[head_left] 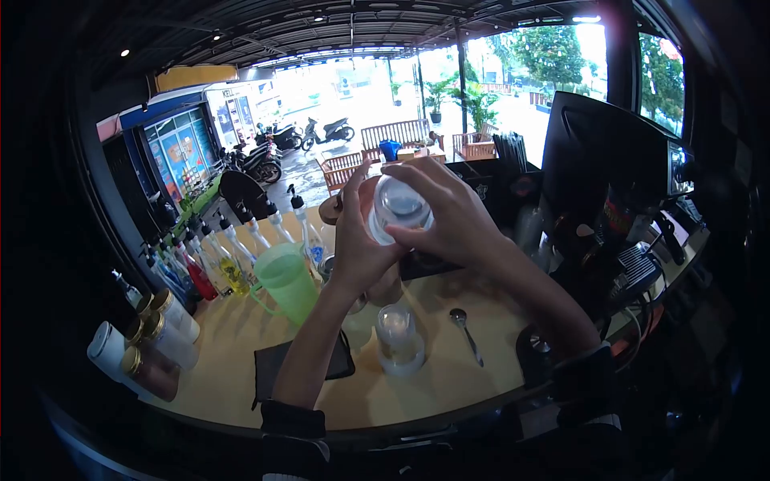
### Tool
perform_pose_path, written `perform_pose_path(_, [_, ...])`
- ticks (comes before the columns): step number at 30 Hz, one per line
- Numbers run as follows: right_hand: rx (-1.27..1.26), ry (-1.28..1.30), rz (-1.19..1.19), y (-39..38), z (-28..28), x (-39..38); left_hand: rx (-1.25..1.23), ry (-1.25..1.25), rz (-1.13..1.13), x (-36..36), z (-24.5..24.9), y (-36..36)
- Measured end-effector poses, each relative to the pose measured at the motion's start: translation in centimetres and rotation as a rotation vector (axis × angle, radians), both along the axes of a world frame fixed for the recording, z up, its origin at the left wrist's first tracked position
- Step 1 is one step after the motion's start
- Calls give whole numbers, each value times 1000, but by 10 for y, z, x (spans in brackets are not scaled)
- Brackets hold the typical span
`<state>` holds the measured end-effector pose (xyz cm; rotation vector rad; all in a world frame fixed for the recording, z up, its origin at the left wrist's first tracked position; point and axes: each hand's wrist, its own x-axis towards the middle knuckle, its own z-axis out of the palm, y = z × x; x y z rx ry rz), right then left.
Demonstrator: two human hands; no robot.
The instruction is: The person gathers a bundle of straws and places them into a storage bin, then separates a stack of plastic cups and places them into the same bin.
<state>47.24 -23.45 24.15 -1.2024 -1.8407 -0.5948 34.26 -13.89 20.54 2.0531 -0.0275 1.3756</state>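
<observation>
Both hands are raised over the counter around a clear, round-rimmed cup (403, 200). My left hand (359, 232) curls around its left side, thumb and fingers against the wall. My right hand (445, 207) wraps the right side, with fingers over the top and the thumb across the near face. Below them on the counter stands a clear container (399, 341) with a narrower top and a wider base. To its right lies a metal spoon (465, 335). A pale green pitcher (289, 280) is left of my left forearm. What the raised cup contains is hard to see.
Pump bottles (233, 244) of coloured liquids line the counter's left edge, and lidded jars (170, 337) stand nearer. A dark flat pad (271, 370) lies partly under my left forearm. A large black monitor (589, 168) rises at the right.
</observation>
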Motion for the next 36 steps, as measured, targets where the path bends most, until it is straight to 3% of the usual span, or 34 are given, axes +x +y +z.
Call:
perform_pose_path(2, [47,50,26,22,11,23,124,17,244,6,2,8])
perform_pose_path(4, [105,126,89,45,27,49,109,17,251,8,-9,21])
perform_pose_path(10, [86,150,-10,142,27,125,-91,218,245,-2,-46,49])
perform_pose_path(13, [-139,192,2,173,22,143,-70,269,244,-5,-58,52])
perform_pose_path(17, [-193,158,-32,213,17,162,-114,316,240,-5,-62,50])
perform_pose_path(24, [-606,369,51,226,29,186,-154,297,234,1,-74,56])
perform_pose_path(30, [-654,340,33,235,15,192,-140,308,235,5,-77,58])
perform_pose_path(32, [-631,165,21,239,6,190,-139,311,233,6,-78,58])
perform_pose_path(36, [-626,56,-62,238,-8,178,-110,302,232,10,-80,58])
